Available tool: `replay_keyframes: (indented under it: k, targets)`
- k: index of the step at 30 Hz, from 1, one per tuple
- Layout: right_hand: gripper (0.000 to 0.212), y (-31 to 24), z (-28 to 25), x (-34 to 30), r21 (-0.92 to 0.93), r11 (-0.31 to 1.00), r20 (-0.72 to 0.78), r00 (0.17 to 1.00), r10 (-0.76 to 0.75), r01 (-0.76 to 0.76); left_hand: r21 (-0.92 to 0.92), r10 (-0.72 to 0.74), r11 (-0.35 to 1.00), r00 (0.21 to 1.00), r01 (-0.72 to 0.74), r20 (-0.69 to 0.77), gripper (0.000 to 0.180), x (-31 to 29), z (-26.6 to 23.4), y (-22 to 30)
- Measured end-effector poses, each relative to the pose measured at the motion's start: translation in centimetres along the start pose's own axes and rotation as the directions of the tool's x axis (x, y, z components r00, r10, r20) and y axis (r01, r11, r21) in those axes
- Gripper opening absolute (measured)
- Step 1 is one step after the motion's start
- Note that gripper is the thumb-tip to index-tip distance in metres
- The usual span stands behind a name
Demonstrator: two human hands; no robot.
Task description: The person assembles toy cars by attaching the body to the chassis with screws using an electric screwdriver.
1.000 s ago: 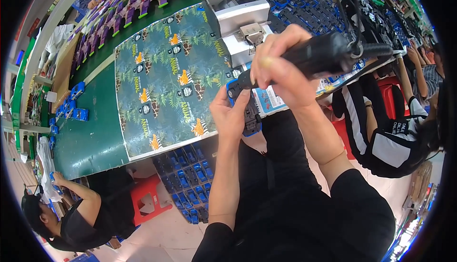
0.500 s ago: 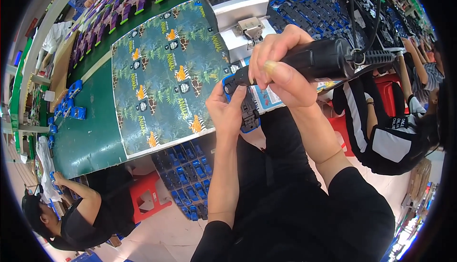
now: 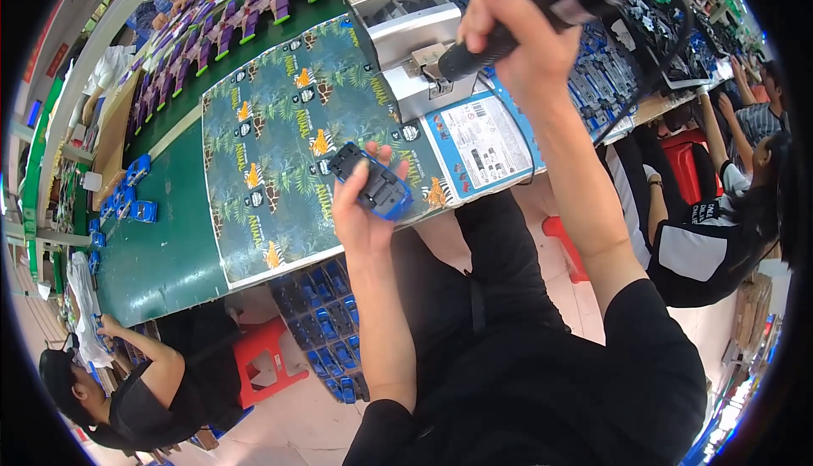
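My left hand (image 3: 366,212) holds a blue toy car (image 3: 391,198) with its black underside turned up, just above the patterned sheet (image 3: 279,144). The thumb lies across the car's base. Up and to the right, my right hand (image 3: 529,38) is wrapped round a black electric screwdriver (image 3: 542,9). The tool's tip points down-left to the small metal mouth of a silver screw-feeding machine (image 3: 402,38). Whether the tip touches that mouth cannot be made out.
Rows of purple-and-green toy parts (image 3: 224,34) run along the far side of the green table (image 3: 161,250). Several blue cars (image 3: 140,209) sit at its left. A blue-edged printed card (image 3: 483,148) lies beside the machine. Co-workers sit left (image 3: 127,381) and right (image 3: 703,246).
The screwdriver has lifted off the car and moved up and right to the silver machine. My left hand has shifted left with the car, which is now tilted differently.
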State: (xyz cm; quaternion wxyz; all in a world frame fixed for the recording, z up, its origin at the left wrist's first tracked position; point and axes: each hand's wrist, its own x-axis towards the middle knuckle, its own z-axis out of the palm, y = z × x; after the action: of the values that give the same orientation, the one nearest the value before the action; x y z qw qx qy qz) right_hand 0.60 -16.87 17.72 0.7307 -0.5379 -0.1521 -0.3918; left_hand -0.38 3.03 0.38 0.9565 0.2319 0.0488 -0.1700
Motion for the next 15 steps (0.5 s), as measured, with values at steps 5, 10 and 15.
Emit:
replay_keyframes:
  k: [5, 10, 15]
  targets:
    - [0.02, 2.3, -0.3, 0.4, -0.204, 0.979, 0.064, 0.998, -0.012, 0.025, 0.176, 0.045, 0.983, 0.998, -0.051, 0.042, 0.052, -0.4, 0.6, -0.5]
    - [0.026, 2.1, 0.7, 1.2, -0.205, 0.977, 0.132, 0.988, 0.08, -0.051, 0.068, 0.013, 0.997, 0.996, -0.019, 0.093, 0.052, 0.0, -0.1, -0.3]
    - [0.025, 3.9, 0.4, 2.5, -0.324, 0.946, 0.237, 0.965, 0.112, -0.03, 0.148, 0.023, 0.989, 1.0, -0.023, -0.002, 0.047, -0.1, 0.3, -0.4]
